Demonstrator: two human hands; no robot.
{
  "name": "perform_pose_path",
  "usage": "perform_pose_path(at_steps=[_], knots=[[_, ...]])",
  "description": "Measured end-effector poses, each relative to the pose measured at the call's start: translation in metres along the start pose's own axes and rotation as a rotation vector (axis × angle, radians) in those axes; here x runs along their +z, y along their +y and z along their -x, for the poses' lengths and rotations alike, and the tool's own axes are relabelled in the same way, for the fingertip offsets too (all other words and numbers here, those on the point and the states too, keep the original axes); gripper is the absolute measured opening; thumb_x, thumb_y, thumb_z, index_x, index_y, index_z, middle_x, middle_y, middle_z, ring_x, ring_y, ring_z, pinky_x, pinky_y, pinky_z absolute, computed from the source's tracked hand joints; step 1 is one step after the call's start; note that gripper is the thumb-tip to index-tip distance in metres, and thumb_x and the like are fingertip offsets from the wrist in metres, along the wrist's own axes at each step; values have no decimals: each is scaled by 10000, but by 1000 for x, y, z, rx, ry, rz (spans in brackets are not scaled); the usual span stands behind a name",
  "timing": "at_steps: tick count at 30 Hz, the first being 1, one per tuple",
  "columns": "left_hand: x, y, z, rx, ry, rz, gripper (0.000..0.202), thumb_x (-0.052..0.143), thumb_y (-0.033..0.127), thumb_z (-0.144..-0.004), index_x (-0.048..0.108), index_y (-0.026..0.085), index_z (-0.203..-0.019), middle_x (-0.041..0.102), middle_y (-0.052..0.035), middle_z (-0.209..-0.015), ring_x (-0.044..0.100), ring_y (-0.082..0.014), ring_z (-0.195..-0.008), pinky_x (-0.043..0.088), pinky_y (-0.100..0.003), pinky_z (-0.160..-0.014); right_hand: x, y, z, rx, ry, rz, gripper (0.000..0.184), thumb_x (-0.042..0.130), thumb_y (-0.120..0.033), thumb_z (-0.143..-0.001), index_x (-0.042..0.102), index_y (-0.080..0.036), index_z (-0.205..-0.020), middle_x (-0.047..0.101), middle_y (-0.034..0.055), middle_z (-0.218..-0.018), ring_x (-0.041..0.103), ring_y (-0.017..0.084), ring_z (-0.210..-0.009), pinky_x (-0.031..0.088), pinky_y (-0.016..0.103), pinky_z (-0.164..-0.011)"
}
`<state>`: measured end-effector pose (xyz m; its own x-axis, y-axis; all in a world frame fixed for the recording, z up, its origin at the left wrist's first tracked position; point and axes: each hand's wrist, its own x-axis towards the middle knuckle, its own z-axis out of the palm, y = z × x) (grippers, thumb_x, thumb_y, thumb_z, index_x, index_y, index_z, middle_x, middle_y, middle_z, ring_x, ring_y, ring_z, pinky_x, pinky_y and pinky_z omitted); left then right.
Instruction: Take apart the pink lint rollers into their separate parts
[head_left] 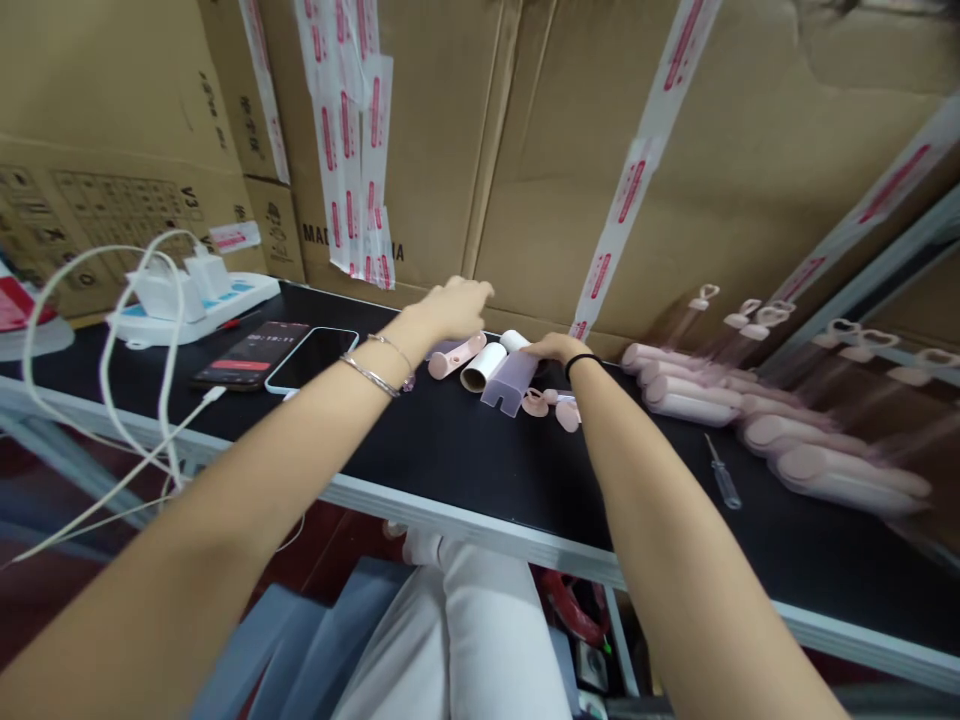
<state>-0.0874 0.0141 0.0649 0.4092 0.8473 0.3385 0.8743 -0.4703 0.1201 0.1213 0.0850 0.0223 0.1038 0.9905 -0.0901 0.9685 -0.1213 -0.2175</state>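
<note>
Both my arms reach forward over a black table (465, 460). My left hand (450, 305), with bracelets on the wrist, hovers palm down with fingers extended above a pink tube part (455, 355). My right hand (556, 349), a black band on its wrist, rests with fingers curled on a clear lilac sleeve (511, 382), next to a white cylinder (484, 366). Small pink caps (551, 405) lie just below that hand. Whether the right fingers grip the sleeve is hidden.
Pink cylindrical devices (757, 425) lie in a row at the right, blurred. A small screwdriver (724, 475) lies near the front. Two phones (281, 357), a power strip with chargers (195, 295) and white cables (112, 400) are at the left. Taped cardboard boxes (600, 150) wall the back.
</note>
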Motion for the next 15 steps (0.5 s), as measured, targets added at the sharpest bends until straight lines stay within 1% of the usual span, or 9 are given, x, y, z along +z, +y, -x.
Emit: perform_pose_path(at_steps=[2,4,5,7,9,10,11,13,15], knots=[[5,25,5,22,84,178,524,487,233,-764,420,192,-1282,455,-107,-1326,331,-245,-1272,300,-373,-1024,-6,2,11,-36,146,-12,508,623,-489,-663,667,-76,-955,668,161,-916,625,250,-849,462,293,-669],[13,43,7,-58,165,469,539,528,289,-777,385,181,-1285,422,-126,-1349,332,-246,-1276,294,-363,-1033,-14,4,32,-136,328,-116,486,526,-526,-730,660,-87,-891,661,141,-851,614,228,-791,442,286,-645],[18,50,7,-123,202,667,563,544,330,-782,355,186,-1292,426,-138,-1339,367,-249,-1254,320,-369,-1013,-17,4,45,-218,374,-193,495,466,-546,-763,650,-98,-867,653,120,-816,602,208,-742,430,277,-622],[28,61,7,-247,255,1132,591,548,407,-791,304,212,-1292,489,-150,-1254,496,-250,-1130,407,-386,-919,-18,3,73,-416,370,-325,497,426,-578,-781,623,-124,-818,624,66,-738,556,165,-646,405,259,-583],[35,71,6,-300,309,1581,544,566,410,-786,322,235,-1240,579,-118,-1078,601,-215,-917,472,-361,-790,-10,-1,99,-582,398,-374,466,500,-595,-738,591,-142,-802,595,31,-711,520,150,-633,402,262,-602],[38,75,6,-303,356,1761,499,595,379,-772,359,237,-1188,602,-87,-976,616,-186,-813,484,-333,-738,-3,-3,108,-641,470,-404,456,507,-593,-741,577,-150,-824,593,29,-742,520,155,-668,410,275,-640],[40,79,6,-308,420,1905,453,628,337,-751,395,234,-1126,603,-53,-879,611,-157,-730,487,-302,-699,5,-5,115,-699,563,-461,444,469,-582,-778,560,-159,-878,596,38,-806,529,164,-727,419,291,-690],[42,83,6,-351,551,2113,369,658,277,-727,433,222,-1014,565,4,-734,583,-114,-629,480,-252,-650,22,-9,121,-788,761,-608,424,323,-533,-874,510,-176,-1006,572,72,-968,531,178,-880,418,326,-798],[45,84,7,-450,625,2252,295,631,303,-756,435,208,-955,526,26,-668,566,-103,-587,475,-235,-621,37,-13,121,-832,901,-658,425,237,-499,-910,475,-187,-1073,520,93,-1035,505,186,-975,404,357,-869]])
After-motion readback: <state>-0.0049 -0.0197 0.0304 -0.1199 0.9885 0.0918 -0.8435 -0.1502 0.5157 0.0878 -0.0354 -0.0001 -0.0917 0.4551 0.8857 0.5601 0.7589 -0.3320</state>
